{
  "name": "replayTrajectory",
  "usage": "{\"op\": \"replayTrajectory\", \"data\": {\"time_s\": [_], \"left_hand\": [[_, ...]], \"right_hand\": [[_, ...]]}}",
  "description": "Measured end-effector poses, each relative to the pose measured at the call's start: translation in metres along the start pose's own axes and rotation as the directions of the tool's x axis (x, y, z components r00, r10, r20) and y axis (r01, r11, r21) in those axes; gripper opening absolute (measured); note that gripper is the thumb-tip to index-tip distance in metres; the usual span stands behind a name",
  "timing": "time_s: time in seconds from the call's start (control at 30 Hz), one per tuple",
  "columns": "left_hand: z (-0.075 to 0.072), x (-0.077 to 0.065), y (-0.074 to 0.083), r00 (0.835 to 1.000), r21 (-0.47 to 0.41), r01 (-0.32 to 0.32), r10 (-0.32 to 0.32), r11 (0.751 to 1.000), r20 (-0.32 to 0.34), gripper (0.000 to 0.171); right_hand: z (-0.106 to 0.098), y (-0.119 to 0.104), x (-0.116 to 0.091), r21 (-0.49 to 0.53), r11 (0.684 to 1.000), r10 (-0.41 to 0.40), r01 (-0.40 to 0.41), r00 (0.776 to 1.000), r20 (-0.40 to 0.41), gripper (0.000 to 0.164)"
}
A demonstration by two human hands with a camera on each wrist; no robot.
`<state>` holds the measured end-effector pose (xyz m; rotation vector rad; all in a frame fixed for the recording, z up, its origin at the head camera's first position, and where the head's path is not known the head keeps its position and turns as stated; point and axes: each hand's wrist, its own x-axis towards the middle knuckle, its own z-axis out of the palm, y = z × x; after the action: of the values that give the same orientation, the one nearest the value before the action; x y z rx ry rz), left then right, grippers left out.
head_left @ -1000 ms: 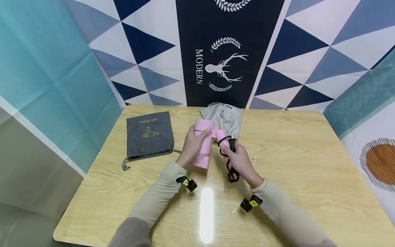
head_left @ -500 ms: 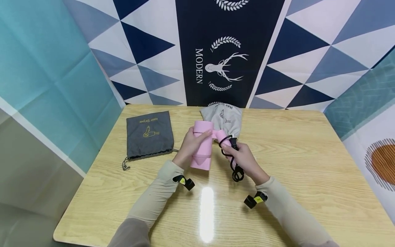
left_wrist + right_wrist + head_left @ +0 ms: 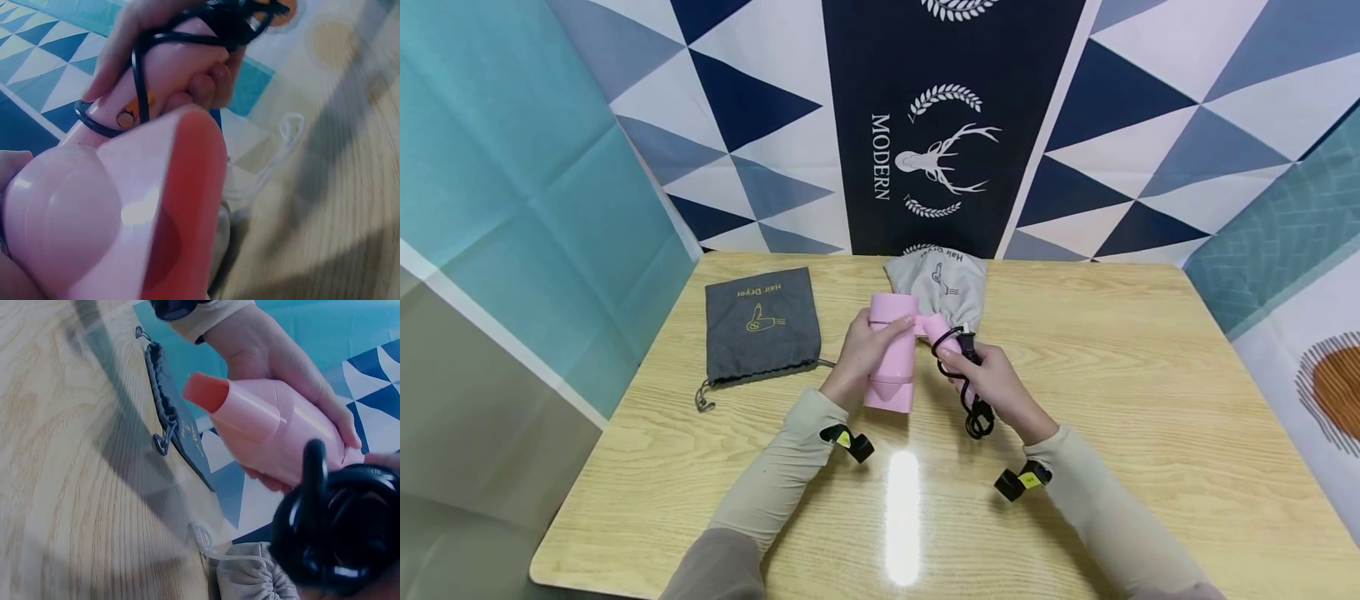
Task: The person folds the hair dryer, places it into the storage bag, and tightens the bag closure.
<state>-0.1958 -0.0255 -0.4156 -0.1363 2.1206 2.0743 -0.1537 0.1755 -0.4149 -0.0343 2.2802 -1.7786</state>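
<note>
Left of the pink hair dryer (image 3: pixel 892 367), a dark bag (image 3: pixel 762 329) lies flat on the table (image 3: pixel 1150 375). The left hand (image 3: pixel 864 353) has its grip on the dryer, up above the table. Behind the dryer sits a pale bag (image 3: pixel 951 287). At the dryer's right side, the right hand (image 3: pixel 997 384) has its grip around the handle (image 3: pixel 178 64), wrapped with black cord (image 3: pixel 979 422).

Hair dryer (image 3: pixel 897 354): pink; I hold it mid-frame
Nozzle (image 3: pixel 889 397): facing the bottom edge
Cord (image 3: pixel 981 408): black, looped round the handle (image 3: pixel 937 327)

Left hand (image 3: pixel 861 353) and right hand (image 3: pixel 994 382) grip a dryer (image 3: pixel 897 357).
</note>
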Motion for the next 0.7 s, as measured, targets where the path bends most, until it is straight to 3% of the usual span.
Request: {"op": "replayTrajectory", "data": {"time_s": [0.2,0.5,0.7], "left_hand": [[0.001,-0.005,0.006,1.0,-0.036,-0.025,0.025,0.999,-0.009,0.066],[0.004,-0.005,-0.001,0.994,-0.011,-0.023,0.022,1.0,-0.109,0.064],[0.008,-0.005,-0.006,0.99,-0.024,-0.035,0.031,0.999,-0.138,0.063]], "right_hand": [[-0.001,0.0,-0.003,-0.025,0.998,-0.06,0.059,0.998,-0.029,0.035],[0.013,0.003,-0.001,0.155,0.988,-0.02,0.03,0.998,-0.064,0.026],[0.018,0.002,-0.002,0.073,0.997,-0.027,0.038,0.989,-0.149,0.03]]}}
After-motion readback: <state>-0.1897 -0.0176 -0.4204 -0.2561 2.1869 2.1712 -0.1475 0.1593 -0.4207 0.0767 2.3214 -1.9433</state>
